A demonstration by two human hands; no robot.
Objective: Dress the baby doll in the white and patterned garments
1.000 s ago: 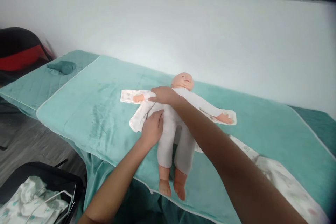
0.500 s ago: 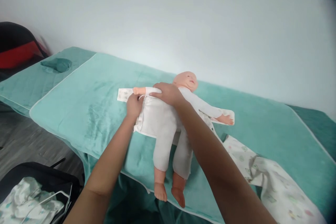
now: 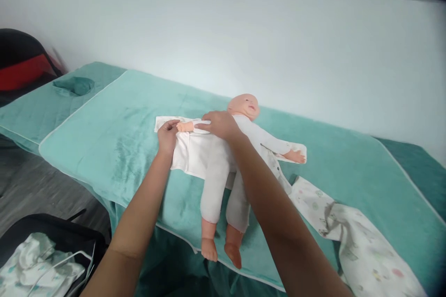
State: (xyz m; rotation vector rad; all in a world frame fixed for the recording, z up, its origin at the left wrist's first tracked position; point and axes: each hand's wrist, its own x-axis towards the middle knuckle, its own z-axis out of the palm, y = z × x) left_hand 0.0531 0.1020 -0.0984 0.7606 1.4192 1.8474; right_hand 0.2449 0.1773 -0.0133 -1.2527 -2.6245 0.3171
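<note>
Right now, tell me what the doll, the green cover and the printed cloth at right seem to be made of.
Doll: probably smooth, satiny vinyl or plastic at the moulded head and feet, with dull white fabric on body and limbs.
Green cover: likely velvety plush, given its brushed darker patches.
Printed cloth: matte, soft-folding, perhaps cotton; the fibre can't be told.

Illumination is diffuse, cool and moderately bright; the source lies outside the view, and the wall (image 3: 195, 37) carries a pale, soft-edged glow near its middle that fades to grey toward the right. Shadows are soft, deepening between the legs of the doll (image 3: 218, 162) and on the green drape (image 3: 174, 262), while the floor (image 3: 24, 185) remains dim. Fine detail is smeared, notably the print of the cloth (image 3: 379, 246); wide-angle stretching enlarges the 2 forearms (image 3: 144, 204) toward the bottom edge, and the right border darkens.
</note>
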